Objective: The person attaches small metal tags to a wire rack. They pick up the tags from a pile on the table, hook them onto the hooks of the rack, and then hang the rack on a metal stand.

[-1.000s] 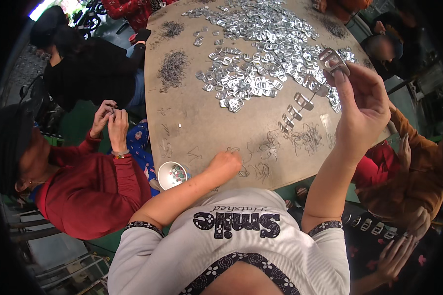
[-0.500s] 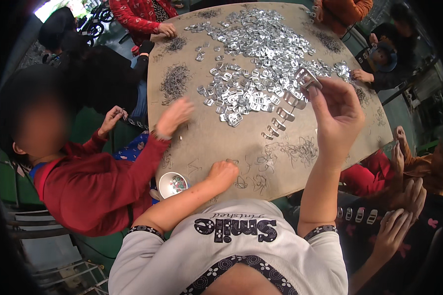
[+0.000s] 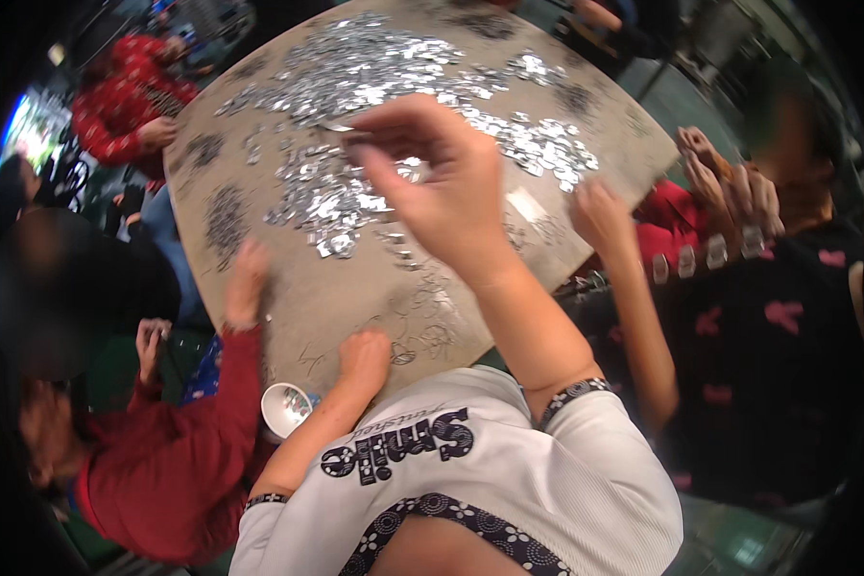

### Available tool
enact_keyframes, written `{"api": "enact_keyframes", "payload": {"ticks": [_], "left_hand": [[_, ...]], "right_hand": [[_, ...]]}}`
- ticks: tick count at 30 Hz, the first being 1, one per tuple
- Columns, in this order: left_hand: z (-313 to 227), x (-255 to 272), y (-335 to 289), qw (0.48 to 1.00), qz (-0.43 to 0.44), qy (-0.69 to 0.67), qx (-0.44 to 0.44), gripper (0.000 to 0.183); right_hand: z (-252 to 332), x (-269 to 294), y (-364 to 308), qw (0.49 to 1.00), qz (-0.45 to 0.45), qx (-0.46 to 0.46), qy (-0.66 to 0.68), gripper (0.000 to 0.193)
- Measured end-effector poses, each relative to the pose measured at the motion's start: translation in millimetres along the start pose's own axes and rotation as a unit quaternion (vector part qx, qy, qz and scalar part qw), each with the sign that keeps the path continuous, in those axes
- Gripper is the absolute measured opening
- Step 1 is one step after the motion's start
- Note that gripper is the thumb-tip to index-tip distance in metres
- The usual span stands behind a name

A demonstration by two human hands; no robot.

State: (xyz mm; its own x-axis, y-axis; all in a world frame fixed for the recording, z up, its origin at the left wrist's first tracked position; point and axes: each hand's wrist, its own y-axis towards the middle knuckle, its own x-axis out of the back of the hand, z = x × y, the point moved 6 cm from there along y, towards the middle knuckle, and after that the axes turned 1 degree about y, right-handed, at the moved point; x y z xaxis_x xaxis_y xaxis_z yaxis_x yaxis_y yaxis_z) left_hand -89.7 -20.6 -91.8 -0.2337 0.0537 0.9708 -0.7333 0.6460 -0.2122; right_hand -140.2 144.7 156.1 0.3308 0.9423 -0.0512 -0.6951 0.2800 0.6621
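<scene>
My right hand (image 3: 437,178) is raised over the table, thumb and forefinger pinching a small shiny metal buckle (image 3: 336,126), which is blurred. Below that hand, a short row of similar buckles (image 3: 400,252) shows above the tabletop; what joins them is too fine to make out. Close to the near table edge, my left hand (image 3: 365,357) is closed in a fist, and whatever lies inside it is hidden. Thin dark wires (image 3: 422,346) lie beside it. A large heap of silver buckles (image 3: 365,72) spreads over the middle and far part of the table (image 3: 288,288).
A white cup (image 3: 286,410) with small coloured bits stands by my left forearm. At left, a person in a dark red top (image 3: 178,461) reaches over the table. On the right, another person's hand (image 3: 600,216) is near the edge. Dark wire piles (image 3: 227,226) lie along the left side.
The view has turned, shifting the table to the left. My right hand has moved left over the heap, the buckle still pinched. A person at right has reached up to the table edge.
</scene>
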Motion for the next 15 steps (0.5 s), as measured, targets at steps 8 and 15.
{"api": "enact_keyframes", "payload": {"ticks": [8, 15], "left_hand": [[11, 0, 5, 0.998, 0.02, 0.002, 0.064, 0.01], [35, 105, 1, 0.96, -0.097, -0.259, 0.039, 0.007]], "right_hand": [[10, 0, -9, 0.999, -0.019, 0.035, 0.0, 0.013], [0, -6, -15, 1.0, 0.007, 0.006, -0.01, 0.021]]}}
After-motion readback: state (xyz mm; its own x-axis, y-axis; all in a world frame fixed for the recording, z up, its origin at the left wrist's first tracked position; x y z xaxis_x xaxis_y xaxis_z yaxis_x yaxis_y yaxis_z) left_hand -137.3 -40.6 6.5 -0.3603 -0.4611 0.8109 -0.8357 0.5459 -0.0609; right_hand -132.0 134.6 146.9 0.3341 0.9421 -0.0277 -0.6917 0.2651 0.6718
